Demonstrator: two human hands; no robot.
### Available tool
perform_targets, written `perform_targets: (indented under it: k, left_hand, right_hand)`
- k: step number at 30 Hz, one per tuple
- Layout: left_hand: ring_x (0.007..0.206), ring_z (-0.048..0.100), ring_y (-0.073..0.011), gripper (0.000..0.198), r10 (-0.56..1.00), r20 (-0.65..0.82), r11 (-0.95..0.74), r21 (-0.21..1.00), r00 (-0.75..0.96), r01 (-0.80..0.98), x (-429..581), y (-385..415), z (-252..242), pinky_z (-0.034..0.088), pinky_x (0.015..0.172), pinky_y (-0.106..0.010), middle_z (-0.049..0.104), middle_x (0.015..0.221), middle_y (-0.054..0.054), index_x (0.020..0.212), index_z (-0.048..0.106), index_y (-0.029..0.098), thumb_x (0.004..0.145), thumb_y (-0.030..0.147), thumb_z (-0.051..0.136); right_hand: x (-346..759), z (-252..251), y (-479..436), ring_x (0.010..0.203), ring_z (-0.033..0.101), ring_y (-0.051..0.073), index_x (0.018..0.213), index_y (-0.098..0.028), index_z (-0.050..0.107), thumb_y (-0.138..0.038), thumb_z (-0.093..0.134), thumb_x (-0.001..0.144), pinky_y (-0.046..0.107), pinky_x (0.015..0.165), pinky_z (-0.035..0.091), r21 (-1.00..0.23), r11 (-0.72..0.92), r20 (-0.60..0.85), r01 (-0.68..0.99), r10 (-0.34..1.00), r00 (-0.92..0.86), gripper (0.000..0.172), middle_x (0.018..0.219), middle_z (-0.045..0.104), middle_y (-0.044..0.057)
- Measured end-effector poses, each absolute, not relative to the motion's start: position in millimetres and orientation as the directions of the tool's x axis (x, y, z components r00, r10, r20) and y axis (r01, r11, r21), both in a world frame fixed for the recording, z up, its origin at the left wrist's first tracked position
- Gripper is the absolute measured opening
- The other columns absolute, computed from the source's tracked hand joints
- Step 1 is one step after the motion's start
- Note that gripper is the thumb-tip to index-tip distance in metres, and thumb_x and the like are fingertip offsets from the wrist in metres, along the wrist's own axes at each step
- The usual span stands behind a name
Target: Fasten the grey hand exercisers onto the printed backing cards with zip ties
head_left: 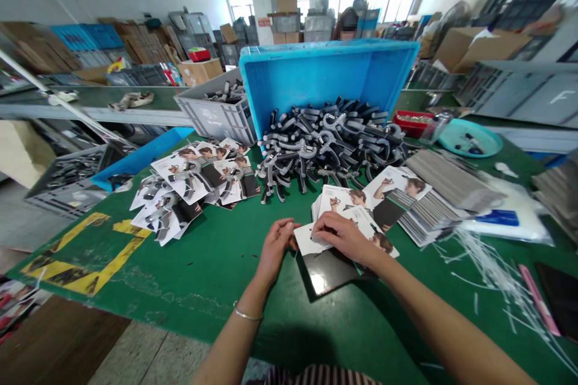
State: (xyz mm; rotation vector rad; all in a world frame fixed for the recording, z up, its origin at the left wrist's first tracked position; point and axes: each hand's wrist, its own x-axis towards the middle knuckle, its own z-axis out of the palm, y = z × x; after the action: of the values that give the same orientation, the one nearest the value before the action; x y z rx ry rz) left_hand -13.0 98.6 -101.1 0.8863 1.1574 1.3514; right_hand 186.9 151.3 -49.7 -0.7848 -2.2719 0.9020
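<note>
A printed card (323, 274), white on top and glossy black below, is tilted over the green table in front of me. My right hand (343, 237) pinches it near its upper part, fingers closed. At the card's left edge, my left hand (276, 246) has its fingers curled around the corner; part of its grip is hidden. More printed cards (334, 201) lie beneath and behind my right hand. Beyond them, a heap of grey-and-black plier-like tools (325, 138) spills from a tipped blue crate (311, 75).
On the left, similar tools rest on spread cards (180, 216). To the right are a card stack (427, 213), white plastic ties (487, 264), a pink pen-like object (539, 301) and a teal tray (490, 138). A grey crate (217, 114) adjoins the blue one.
</note>
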Motion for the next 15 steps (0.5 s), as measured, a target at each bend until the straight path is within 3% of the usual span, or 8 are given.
perform_targets:
  k: [3, 5, 7, 9, 11, 13, 15]
  left_hand:
    - [0.089, 0.063, -0.0181, 0.042, 0.993, -0.078, 0.082, 0.996, 0.092, -0.04, -17.4, 112.1, -86.1, 0.048, 0.078, -0.028, 0.069, 0.111, -0.008, 0.11, 0.068, 0.017, 0.077, 0.042, 0.073]
    - [0.093, 0.063, -0.0213, 0.041, 0.976, -0.106, 0.111, 0.994, 0.19, -0.011, -14.9, 115.6, -76.4, 0.047, 0.082, -0.029, 0.071, 0.105, -0.009, 0.105, 0.071, 0.015, 0.073, 0.041, 0.076]
    - [0.088, 0.064, -0.0207, 0.042, 0.979, -0.145, 0.156, 0.986, 0.143, -0.065, -8.8, 111.0, -69.2, 0.047, 0.079, -0.029, 0.072, 0.101, -0.008, 0.104, 0.071, 0.013, 0.074, 0.042, 0.074]
    - [0.083, 0.065, -0.0183, 0.044, 0.986, -0.166, 0.163, 0.977, -0.013, -0.139, -0.1, 99.3, -65.1, 0.048, 0.075, -0.027, 0.072, 0.1, -0.008, 0.109, 0.068, 0.013, 0.077, 0.043, 0.071]
    - [0.073, 0.064, -0.0156, 0.049, 0.978, -0.184, 0.168, 0.973, -0.098, -0.157, 9.9, 84.8, -63.9, 0.048, 0.066, -0.025, 0.072, 0.093, -0.007, 0.118, 0.061, 0.013, 0.08, 0.045, 0.067]
    - [0.057, 0.061, -0.0141, 0.06, 0.972, -0.235, 0.234, 0.97, -0.011, -0.07, 19.5, 72.6, -64.5, 0.045, 0.052, -0.023, 0.07, 0.078, -0.004, 0.129, 0.051, 0.013, 0.082, 0.046, 0.064]
    - [0.048, 0.057, -0.0143, 0.068, 0.95, -0.286, 0.277, 0.957, 0.125, 0.086, 27.1, 65.6, -64.9, 0.04, 0.045, -0.022, 0.066, 0.067, 0.0, 0.139, 0.041, 0.013, 0.083, 0.047, 0.06]
  right_hand:
    - [190.6, -46.1, 146.3, 0.086, 0.058, 0.017, 0.09, -0.021, 0.065, -0.03, 0.056, 0.095, 0.03, 0.08, 0.045, -0.826, 0.518, 0.291, 0.222, 0.73, -0.619, 0.013, 0.089, 0.061, 0.002]
    - [200.7, -42.0, 141.9, 0.084, 0.059, 0.016, 0.09, -0.021, 0.064, -0.032, 0.057, 0.094, 0.03, 0.078, 0.047, -0.87, 0.464, 0.321, 0.167, 0.789, -0.524, 0.014, 0.088, 0.061, 0.002]
    - [219.2, -37.7, 143.1, 0.082, 0.061, 0.017, 0.092, -0.022, 0.064, -0.035, 0.058, 0.093, 0.029, 0.076, 0.048, -0.887, 0.428, 0.342, 0.171, 0.86, -0.379, 0.015, 0.089, 0.063, 0.002]
    - [243.1, -34.1, 156.4, 0.078, 0.062, 0.017, 0.101, -0.022, 0.064, -0.037, 0.054, 0.094, 0.029, 0.072, 0.05, -0.873, 0.392, 0.333, 0.292, 0.914, -0.231, 0.019, 0.089, 0.065, 0.003]
    - [265.0, -32.1, 184.1, 0.076, 0.064, 0.017, 0.113, -0.02, 0.061, -0.036, 0.045, 0.098, 0.029, 0.07, 0.051, -0.776, 0.311, 0.276, 0.549, 0.95, -0.148, 0.028, 0.092, 0.068, 0.005]
    - [276.9, -31.7, 222.4, 0.086, 0.066, 0.017, 0.119, -0.017, 0.061, -0.029, 0.037, 0.1, 0.029, 0.079, 0.051, -0.512, 0.199, 0.142, 0.836, 0.979, -0.146, 0.033, 0.102, 0.07, 0.007]
    - [275.6, -33.1, 263.0, 0.097, 0.065, 0.02, 0.114, -0.015, 0.065, -0.022, 0.046, 0.096, 0.032, 0.087, 0.05, -0.396, 0.176, 0.028, 0.901, 0.983, -0.179, 0.027, 0.108, 0.07, 0.008]
